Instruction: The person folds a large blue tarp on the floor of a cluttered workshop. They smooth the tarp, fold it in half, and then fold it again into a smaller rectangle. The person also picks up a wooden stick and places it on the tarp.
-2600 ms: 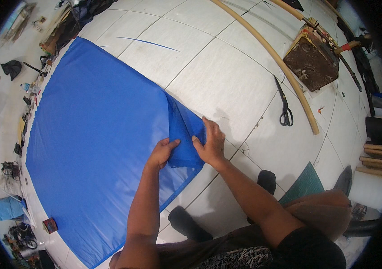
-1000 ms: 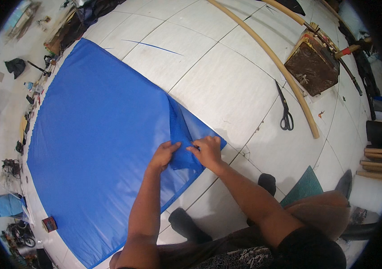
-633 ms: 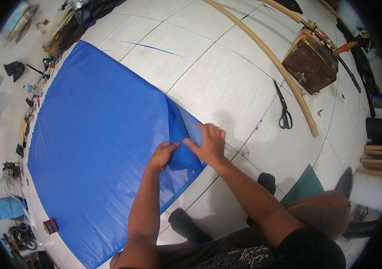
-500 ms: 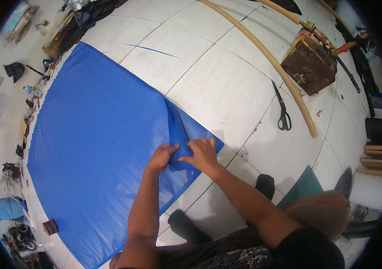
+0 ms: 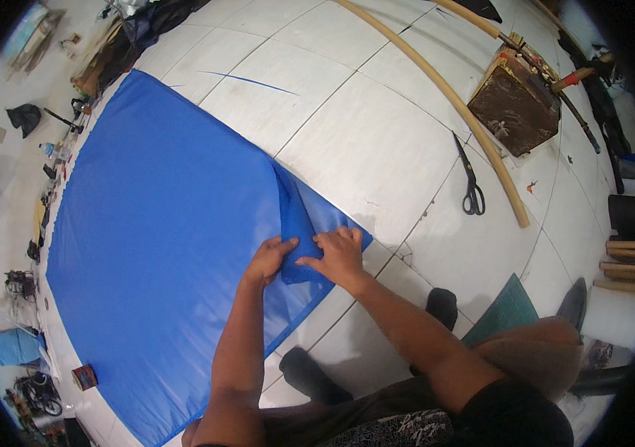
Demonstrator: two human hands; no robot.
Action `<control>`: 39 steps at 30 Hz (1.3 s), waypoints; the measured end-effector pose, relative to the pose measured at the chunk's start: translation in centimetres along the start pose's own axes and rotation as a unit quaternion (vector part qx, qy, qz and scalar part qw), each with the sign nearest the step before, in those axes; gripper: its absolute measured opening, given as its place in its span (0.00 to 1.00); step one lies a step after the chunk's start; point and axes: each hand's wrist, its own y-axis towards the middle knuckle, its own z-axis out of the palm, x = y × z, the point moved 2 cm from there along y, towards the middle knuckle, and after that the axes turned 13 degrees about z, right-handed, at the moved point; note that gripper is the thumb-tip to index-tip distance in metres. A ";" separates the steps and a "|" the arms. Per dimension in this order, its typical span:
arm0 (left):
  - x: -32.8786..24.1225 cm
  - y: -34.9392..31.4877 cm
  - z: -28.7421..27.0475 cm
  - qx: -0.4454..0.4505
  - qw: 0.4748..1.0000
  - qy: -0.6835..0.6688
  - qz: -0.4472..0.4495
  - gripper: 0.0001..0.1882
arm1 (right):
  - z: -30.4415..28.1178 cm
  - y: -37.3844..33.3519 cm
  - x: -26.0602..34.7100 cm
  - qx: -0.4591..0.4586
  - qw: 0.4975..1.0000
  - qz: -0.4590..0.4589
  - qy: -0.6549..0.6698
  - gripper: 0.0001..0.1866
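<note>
A large sheet of blue fabric (image 5: 161,208) lies spread over the floor, with one corner turned up into a fold close to my hands. My left hand (image 5: 267,262) pinches the turned-up layer at its left edge, thumb pointing right. On the other side of the fold, my right hand (image 5: 340,258) has its fingers curled over the fabric by the corner, its thumb reaching toward the left hand. The underside of the held layer and some fingertips are hidden.
Black scissors (image 5: 470,179) lie on the tiled floor (image 5: 355,141) beside a long tan pole (image 5: 452,97). Farther right stands a brown block (image 5: 519,104). A green mat (image 5: 504,309) is near my right foot; a small tin (image 5: 84,377) sits by the fabric's left edge.
Both hands stay nearly in place on the fold. The fingers of my right hand have shifted very slightly; the fabric looks the same.
</note>
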 end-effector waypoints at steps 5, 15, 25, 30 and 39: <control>0.6 0.2 -0.4 -0.008 1.000 0.002 0.003 0.14 | 0.6 0.3 -1.1 -0.065 0.997 -0.020 0.027 0.18; 0.3 -0.1 -0.4 -0.028 1.000 0.003 -0.007 0.14 | -2.1 1.8 -0.6 -0.184 0.982 0.030 -0.022 0.27; 0.0 -0.4 -0.3 -0.034 0.999 0.008 -0.006 0.13 | 1.3 0.9 -1.0 -0.040 0.998 -0.007 0.051 0.14; 0.1 -0.5 -0.4 -0.044 0.999 -0.008 0.001 0.14 | 0.7 2.3 -2.3 0.148 0.981 0.126 -0.002 0.14; 0.0 -0.2 -0.1 -0.007 1.000 0.003 0.000 0.12 | -0.8 0.7 0.5 -0.021 1.000 -0.015 -0.015 0.22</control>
